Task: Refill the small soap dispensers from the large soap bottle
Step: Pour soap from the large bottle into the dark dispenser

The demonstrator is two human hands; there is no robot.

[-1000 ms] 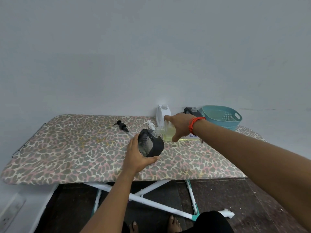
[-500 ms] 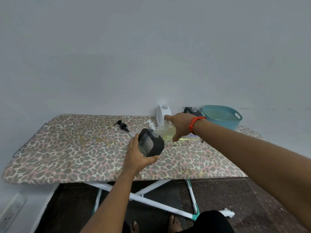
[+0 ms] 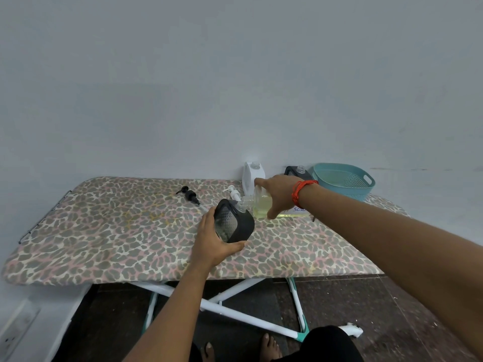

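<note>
Small black dispenser (image 3: 235, 223), centre frame: left hand (image 3: 211, 241) grips its side; likely light, slippery if soapy. Large soap bottle (image 3: 258, 205): right hand (image 3: 277, 192) grips its tilted body.

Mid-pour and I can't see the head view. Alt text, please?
The right hand tips the large bottle of yellowish soap, its neck at the mouth of a tilted black dispenser gripped by the left hand, over a leopard-print board. Behind are a black pump and a white pump, a white dispenser, another black dispenser and a teal basket.
</note>
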